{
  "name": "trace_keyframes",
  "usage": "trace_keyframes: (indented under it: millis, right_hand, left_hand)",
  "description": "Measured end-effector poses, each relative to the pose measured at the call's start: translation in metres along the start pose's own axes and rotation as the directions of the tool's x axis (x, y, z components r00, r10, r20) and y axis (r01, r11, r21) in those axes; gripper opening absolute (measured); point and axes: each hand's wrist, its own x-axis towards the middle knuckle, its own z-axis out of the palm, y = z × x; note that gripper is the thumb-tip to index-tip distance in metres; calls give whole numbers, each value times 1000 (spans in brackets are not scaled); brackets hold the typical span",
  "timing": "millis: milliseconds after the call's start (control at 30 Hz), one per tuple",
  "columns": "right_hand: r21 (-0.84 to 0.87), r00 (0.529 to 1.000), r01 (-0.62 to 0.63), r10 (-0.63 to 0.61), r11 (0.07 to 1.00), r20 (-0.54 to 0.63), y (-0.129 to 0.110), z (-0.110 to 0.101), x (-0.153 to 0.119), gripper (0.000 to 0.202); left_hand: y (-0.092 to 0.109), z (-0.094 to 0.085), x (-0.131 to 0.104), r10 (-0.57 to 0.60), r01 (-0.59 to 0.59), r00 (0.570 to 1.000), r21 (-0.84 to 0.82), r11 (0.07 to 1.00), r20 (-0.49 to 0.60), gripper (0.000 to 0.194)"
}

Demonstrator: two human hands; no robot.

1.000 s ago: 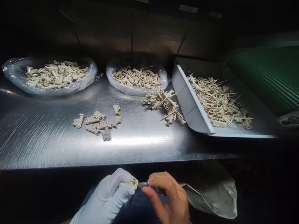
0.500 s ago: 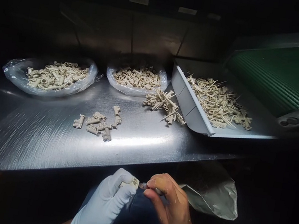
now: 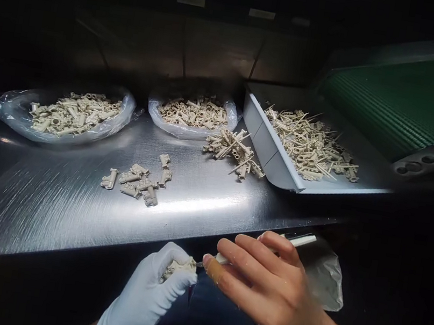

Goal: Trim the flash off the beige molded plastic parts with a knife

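Cream, apparently moulded plastic: a small cream part (image 3: 180, 268) sits in the gloved left hand (image 3: 148, 282), in front of and below the near edge of a metal desk (image 3: 70, 216). The left fingers are closed round it, thumb below, leaving one end exposed toward the right. The bare right hand (image 3: 267, 289), a yellowish band (image 3: 215, 271) on one digit, has its fingers wrapped about a slender pale-handled tool (image 3: 305, 240); its narrow tip lies at the exposed end, though contact cannot be told.

Handling, as judged by eye: the part is probably light and stiff, smooth enough to turn in a glove, with fine projections that may snap. The firmest hold is likely round the body, fingers clear of the tip.

Surroundings: loose parts (image 3: 141, 181) lie on the desk; beyond them, a left bag (image 3: 10, 110) and a second bag (image 3: 183, 132), both of clear plastic, contain similar pieces. A small heap (image 3: 235, 151) with thin sticks lies beside a grey tray (image 3: 270, 149), which is similarly filled.
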Motion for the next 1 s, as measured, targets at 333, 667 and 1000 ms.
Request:
trace_keyframes:
  millis: [333, 667, 1000]
  right_hand:
    - [-16, 999, -11, 10, 1000, -48, 3, 7, -2, 20]
    - [689, 864, -464, 455, 557, 215, -24, 50, -18, 24]
    - [675, 772, -538, 616, 505, 155, -30, 64, -29, 28]
  left_hand:
    - [-3, -3, 1, 9, -10, 1000, 50, 999, 23, 44]
    - [-15, 2, 5, -57, 73, 995, -214, 974, 78, 53]
    - [2, 3, 17, 12, -5, 999, -203, 979, 33, 34]
